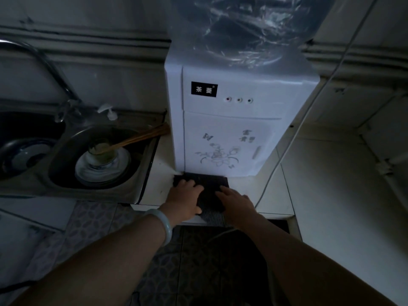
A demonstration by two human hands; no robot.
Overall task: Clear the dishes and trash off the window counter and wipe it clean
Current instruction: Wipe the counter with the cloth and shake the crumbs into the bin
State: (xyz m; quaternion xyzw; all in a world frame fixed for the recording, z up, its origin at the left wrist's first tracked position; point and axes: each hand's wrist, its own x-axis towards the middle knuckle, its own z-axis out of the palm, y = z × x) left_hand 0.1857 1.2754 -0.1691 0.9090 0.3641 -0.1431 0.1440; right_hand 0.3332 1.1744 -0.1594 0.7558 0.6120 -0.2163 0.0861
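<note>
Presently both hands bear on the dark cloth [210, 184]. It lies on the white tiled surface [276, 195] directly in front of the water dispenser [231, 129], with its far edge at the dispenser's foot and its near edge hanging over the front lip.

Left hand [184, 196]: palm down on the cloth's left part, fingers [187, 183] forward and slightly bent, pressing rather than gripping.

Right hand [237, 203]: palm down on the right part, fingers straight and a little apart. Neither hand holds anything else.

Dishes noted in the sink [92, 192] to the left: stacked plates [103, 168], a glass [101, 151] on them, and chopsticks [141, 138] leaning across the rim.

Assessment: this stretch appears cleared, and wiping is the step in hand.

Recommendation: hold the cloth flat under both palms and work along the dispenser's base. Then draw strokes toward the front lip so debris is not pushed under the unit. The white cable [270, 173] runs down just right of the cloth, so strokes should stop short of it to avoid snagging. Lighting is dim, and residue on the surface cannot be judged.
</note>
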